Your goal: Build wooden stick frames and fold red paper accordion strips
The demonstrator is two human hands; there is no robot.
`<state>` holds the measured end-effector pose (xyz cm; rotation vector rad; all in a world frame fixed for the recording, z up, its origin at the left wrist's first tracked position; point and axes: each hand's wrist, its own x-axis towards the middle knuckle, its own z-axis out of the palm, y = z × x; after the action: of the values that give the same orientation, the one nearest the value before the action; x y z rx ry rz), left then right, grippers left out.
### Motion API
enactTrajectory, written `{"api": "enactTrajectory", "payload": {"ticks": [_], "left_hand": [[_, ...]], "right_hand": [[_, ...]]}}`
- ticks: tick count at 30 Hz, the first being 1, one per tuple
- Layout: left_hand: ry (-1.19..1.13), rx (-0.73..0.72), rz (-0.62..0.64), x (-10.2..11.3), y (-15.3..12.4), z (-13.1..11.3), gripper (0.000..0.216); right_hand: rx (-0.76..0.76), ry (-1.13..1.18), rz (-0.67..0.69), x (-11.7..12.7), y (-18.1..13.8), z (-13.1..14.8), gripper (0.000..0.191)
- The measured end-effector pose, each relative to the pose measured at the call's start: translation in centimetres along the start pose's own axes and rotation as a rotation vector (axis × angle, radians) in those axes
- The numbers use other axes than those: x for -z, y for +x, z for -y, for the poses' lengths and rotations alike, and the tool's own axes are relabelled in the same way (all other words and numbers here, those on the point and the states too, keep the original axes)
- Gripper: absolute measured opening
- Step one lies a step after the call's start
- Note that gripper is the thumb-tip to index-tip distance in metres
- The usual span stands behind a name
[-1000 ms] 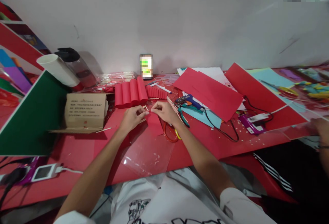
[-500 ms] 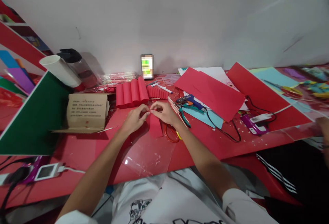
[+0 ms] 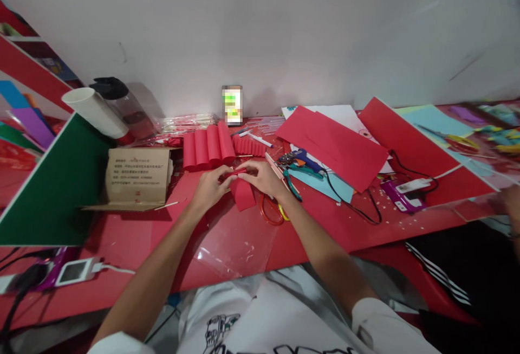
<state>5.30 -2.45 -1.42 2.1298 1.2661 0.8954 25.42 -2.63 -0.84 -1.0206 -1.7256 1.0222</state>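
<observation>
Both my hands meet over a small piece of red paper (image 3: 242, 192) at the middle of the red table. My left hand (image 3: 210, 187) pinches its upper left edge with closed fingers. On the upper right edge my right hand (image 3: 263, 178) is closed too, fingertips touching the left ones. The paper's lower part hangs curled toward me. Just behind my hands stand several rolled red paper tubes (image 3: 207, 148) in a row, with a pleated red strip (image 3: 248, 147) to their right.
Red-handled scissors (image 3: 271, 212) lie under my right wrist. A blue glue gun (image 3: 303, 159) with its black cord, red sheets (image 3: 333, 145), a cardboard box (image 3: 136, 176), a white cup (image 3: 95, 111), a dark bottle (image 3: 122, 105) and a phone (image 3: 232, 104) surround the spot. Another person's hand (image 3: 511, 199) shows far right.
The red paper, lying flat under my fingers a second ago, has been lifted and rolled up shorter between my hands. Both hands stayed in place, drawing closer together.
</observation>
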Motion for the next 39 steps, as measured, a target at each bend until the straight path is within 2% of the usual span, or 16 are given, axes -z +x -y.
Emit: {"api": "enactTrajectory", "payload": {"ticks": [7, 23, 36, 39], "left_hand": [[-0.040, 0.018, 0.013, -0.10, 0.05, 0.02, 0.027], [-0.346, 0.097, 0.070, -0.07, 0.20, 0.16, 0.035], [-0.368, 0.094, 0.120, 0.55, 0.32, -0.39, 0.036], [-0.355, 0.081, 0.076, 0.33, 0.30, -0.24, 0.034]], "right_hand": [[0.023, -0.055, -0.024, 0.33, -0.02, 0.27, 0.015], [0.070, -0.012, -0.028, 0.30, -0.17, 0.31, 0.015], [0.071, -0.020, -0.044, 0.31, -0.21, 0.32, 0.014], [0.063, -0.019, -0.060, 0.23, -0.19, 0.27, 0.013]]}}
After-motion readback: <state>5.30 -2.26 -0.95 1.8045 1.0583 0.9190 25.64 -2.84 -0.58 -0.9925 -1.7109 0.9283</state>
